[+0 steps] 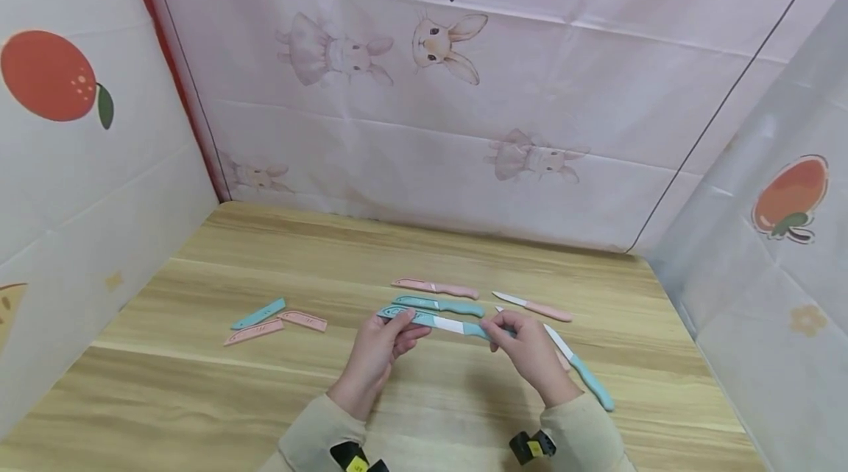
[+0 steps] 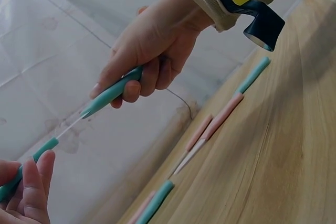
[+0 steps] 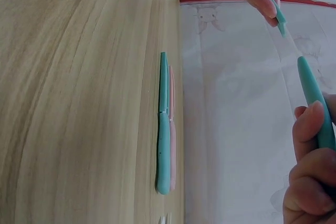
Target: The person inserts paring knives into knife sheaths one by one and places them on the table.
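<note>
Above the table, my left hand (image 1: 374,358) pinches a teal blade sheath (image 1: 424,319) between thumb and fingers. My right hand (image 1: 530,354) grips the teal handle (image 2: 113,95) of a knife. Its white blade (image 1: 449,325) is partly inside the sheath, with a bare stretch showing between sheath and handle. Just beyond the hands lie a sheathed teal knife (image 1: 464,307) and a sheathed pink knife (image 1: 457,289), side by side. Around my right hand are a bare pink knife (image 1: 550,311), a bare teal knife (image 1: 592,381) and another pink knife (image 1: 564,361), mostly hidden by the hand.
To the left on the wooden table (image 1: 165,354) lie a loose teal sheath (image 1: 258,314) and two pink sheaths (image 1: 305,321), close together. Printed sheets hang at the back (image 1: 397,133) and both sides of the table.
</note>
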Tool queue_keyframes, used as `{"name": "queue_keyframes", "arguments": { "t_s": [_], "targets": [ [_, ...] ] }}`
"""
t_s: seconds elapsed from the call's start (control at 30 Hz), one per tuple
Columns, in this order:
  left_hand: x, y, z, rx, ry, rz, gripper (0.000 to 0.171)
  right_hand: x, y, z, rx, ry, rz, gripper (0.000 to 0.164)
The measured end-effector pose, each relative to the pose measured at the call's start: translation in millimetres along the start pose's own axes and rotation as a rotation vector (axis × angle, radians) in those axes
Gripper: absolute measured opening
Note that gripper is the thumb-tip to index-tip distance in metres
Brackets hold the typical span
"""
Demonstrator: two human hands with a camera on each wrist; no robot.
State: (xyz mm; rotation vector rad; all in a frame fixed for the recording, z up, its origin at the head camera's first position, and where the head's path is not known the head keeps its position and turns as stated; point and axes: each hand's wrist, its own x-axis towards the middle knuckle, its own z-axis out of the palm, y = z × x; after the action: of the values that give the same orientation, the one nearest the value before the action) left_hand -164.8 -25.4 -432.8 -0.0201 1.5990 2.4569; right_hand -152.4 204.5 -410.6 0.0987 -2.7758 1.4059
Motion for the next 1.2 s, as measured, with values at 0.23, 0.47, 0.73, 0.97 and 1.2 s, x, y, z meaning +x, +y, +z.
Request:
{"name": "queue_keyframes", "arguments": {
  "t_s": [0.23, 0.47, 0.73, 0.97, 1.2],
  "targets": [
    [5.3, 2.0, 2.1, -0.014, 0.011, 0.022, 0.028, 5.1, -4.6, -2.3, -0.006, 0.002, -0.01, 0.024],
    [4.4, 1.8, 3.7, -0.013, 0.035, 0.008, 0.025, 4.7, -6.1, -0.9, -0.013, 0.004, 0.0, 0.026],
    [1.0, -2.6, 3.3, -0.027, 0.048, -0.014, 0.028, 1.9, -4.9, 3.0, 0.001, -0.006, -0.009, 0.029],
    [1.3, -4.1, 3.2, -0.029, 0.06, -0.006, 0.028, 3.6, -3.5, 4.6, 0.001, -0.014, -0.034, 0.029],
    [1.4, -4.2, 4.5, -0.034, 0.073, -0.007, 0.028, 5.0, -2.8, 5.4, 0.006, -0.015, -0.031, 0.027]
  ]
}}
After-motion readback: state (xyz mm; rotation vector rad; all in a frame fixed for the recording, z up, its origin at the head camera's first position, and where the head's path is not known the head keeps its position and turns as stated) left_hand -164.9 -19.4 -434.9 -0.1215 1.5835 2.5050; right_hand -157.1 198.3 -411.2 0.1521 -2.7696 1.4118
